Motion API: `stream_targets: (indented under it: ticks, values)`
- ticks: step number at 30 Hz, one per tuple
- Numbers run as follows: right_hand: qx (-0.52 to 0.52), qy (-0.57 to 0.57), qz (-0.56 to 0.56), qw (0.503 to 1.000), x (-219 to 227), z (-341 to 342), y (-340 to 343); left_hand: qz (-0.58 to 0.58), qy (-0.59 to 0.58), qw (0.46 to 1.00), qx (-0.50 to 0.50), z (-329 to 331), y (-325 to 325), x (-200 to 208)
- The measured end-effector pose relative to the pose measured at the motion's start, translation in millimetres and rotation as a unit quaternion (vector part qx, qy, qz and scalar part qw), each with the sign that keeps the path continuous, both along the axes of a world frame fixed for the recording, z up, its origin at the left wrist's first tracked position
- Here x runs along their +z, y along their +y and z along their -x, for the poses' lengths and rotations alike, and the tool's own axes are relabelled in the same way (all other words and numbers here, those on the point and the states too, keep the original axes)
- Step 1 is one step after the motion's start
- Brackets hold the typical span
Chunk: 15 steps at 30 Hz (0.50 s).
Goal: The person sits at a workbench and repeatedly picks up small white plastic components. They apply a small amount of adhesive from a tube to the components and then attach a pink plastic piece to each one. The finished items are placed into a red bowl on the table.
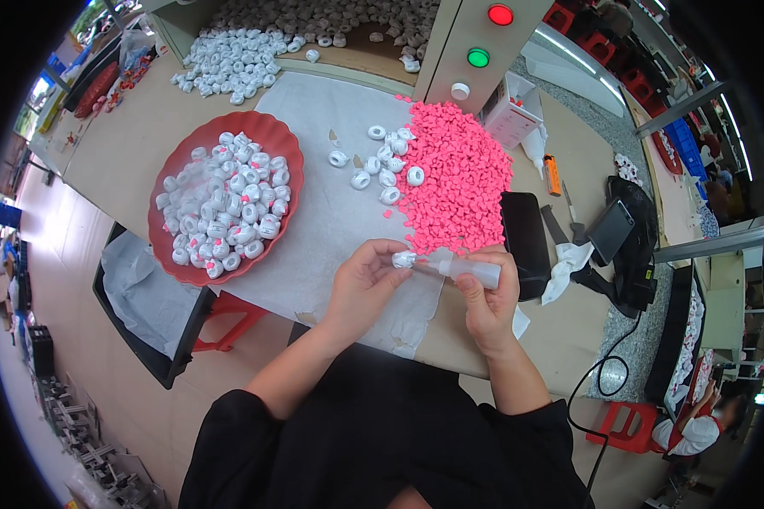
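Observation:
Between the fingertips of my left hand (367, 284) is a small white ring-shaped piece (403, 260). My right hand (493, 299) grips a translucent white glue bottle (475, 271), tilted so its thin tip points left at the white piece; whether the two touch is hard to tell. Just beyond both hands spreads a pile of small pink pieces (454, 174). Loose white ring-shaped pieces (388, 179) lie along the pile's left edge. To the left, a red scalloped bowl (289, 144) is heaped with more white pieces, some carrying pink bits.
A machine housing (450, 64) with red and green buttons stands at the back, beside a heap of white pieces (238, 59). On the right lie a black case (524, 242), an orange box (553, 175), a knife (571, 204) and a phone (611, 230). A black tray (178, 360) sits lower left.

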State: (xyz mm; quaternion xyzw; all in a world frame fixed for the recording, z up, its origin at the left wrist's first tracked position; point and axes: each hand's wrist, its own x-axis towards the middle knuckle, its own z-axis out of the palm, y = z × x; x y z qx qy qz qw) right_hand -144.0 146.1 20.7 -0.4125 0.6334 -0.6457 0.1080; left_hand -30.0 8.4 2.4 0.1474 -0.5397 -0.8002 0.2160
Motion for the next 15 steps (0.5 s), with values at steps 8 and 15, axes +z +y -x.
stream_targets:
  ticks: [8,15]
  values:
    - [-0.011,0.069,0.019,0.997,-0.6,-0.6,-3.2,-0.008,0.001,1.000,0.003,-0.4,0.3,-1.1]
    - [-0.030,0.150,0.024,0.988,-4.5,-0.5,-4.0,-0.013,0.000,1.000,0.001,-0.8,0.8,2.3]
